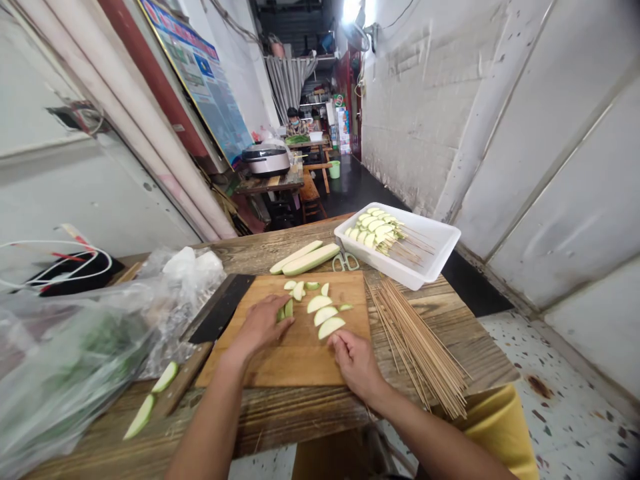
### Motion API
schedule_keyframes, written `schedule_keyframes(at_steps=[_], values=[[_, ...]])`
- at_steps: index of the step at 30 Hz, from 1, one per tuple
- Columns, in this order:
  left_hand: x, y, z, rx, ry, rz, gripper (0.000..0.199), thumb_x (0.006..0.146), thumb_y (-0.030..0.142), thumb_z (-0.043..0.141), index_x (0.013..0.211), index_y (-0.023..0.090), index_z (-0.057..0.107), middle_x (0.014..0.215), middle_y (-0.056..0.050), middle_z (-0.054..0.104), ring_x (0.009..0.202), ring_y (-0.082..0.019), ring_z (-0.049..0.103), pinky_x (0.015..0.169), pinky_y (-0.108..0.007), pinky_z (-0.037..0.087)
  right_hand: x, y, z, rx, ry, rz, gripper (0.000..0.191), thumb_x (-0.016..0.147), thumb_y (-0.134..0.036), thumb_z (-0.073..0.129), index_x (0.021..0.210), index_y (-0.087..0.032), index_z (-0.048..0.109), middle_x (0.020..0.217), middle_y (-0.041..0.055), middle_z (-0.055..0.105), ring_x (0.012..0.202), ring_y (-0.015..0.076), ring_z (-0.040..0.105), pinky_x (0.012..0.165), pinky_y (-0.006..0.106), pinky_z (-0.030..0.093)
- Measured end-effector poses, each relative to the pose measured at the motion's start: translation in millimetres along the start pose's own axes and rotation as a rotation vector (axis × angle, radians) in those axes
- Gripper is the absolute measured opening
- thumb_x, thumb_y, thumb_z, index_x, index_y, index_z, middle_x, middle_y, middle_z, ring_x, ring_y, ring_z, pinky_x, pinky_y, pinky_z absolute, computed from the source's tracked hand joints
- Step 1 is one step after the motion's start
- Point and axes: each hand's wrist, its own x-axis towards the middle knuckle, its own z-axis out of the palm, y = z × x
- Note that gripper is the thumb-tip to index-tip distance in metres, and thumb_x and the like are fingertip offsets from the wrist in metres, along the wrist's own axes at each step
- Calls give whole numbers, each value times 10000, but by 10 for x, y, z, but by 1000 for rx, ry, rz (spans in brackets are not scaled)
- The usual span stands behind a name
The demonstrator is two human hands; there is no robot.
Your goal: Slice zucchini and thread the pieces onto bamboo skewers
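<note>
Where squash slices (320,310) lie, the left hand (259,327) and right hand (356,363) flank them.

The wooden table (250,257) carries a cutting board (300,360) at lower centre, a cleaver (223,308) along its left edge, long squash pieces (305,259) above it, a white tray (430,263) at upper right, scissors (345,262) just beside the tray, and loose bamboo skewers (420,347) at right.

From head height, looking forward and down over the wooden tabletop (280,417). Wide view, close above the left hand (257,327) and right hand (356,363), reaching along a narrow corridor (350,187) beyond.
</note>
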Motion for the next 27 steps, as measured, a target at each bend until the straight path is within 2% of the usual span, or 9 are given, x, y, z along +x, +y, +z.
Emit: schedule_keyframes(at_steps=[5,8,12,18,22,24,27], values=[[-11,0,9,-47,99,7,519,738,379,552,1214,176,529,1263,-132,542,1147,-288,493,959,-387,347,2,-16,-9,9,-11,11,263,884,-265,391,716,-176,574,521,-40,416,479,115,393,469,203,289],[-17,58,-23,-112,146,-14,525,713,364,567,1191,151,523,1196,-120,588,1089,-273,534,930,-374,381,2,-31,-13,20,-18,20,262,888,-267,397,711,-177,567,497,-52,384,467,113,388,467,202,284],[-14,139,-47,-65,114,-77,498,693,360,578,1124,112,556,1044,-131,647,962,-280,583,874,-385,411,-1,-36,-12,37,-22,23,258,893,-262,385,717,-180,555,481,-62,355,448,109,367,455,204,270],[-12,81,19,-38,133,-13,491,748,400,558,1176,160,573,1170,-142,617,1075,-285,548,929,-386,364,-4,-8,-5,61,-21,25,263,901,-285,379,720,-180,539,476,-69,343,439,105,348,451,206,264],[-7,26,40,-37,141,-8,513,756,436,564,1196,175,583,1074,-143,644,975,-276,584,866,-372,400,-2,16,2,82,-14,28,261,900,-289,381,714,-181,529,480,-71,345,444,103,351,452,205,265],[-3,10,45,-68,155,-2,565,743,445,583,1240,178,552,1077,-146,642,984,-280,582,873,-376,401,1,26,6,94,-10,28,262,899,-287,378,702,-183,517,489,-68,353,447,101,355,451,204,267],[2,-7,56,-207,198,-1,656,690,424,649,1290,205,501,1189,-134,612,1079,-294,551,939,-392,371,4,30,6,110,-13,29,258,896,-283,382,701,-181,516,499,-64,374,448,99,362,446,202,268]])
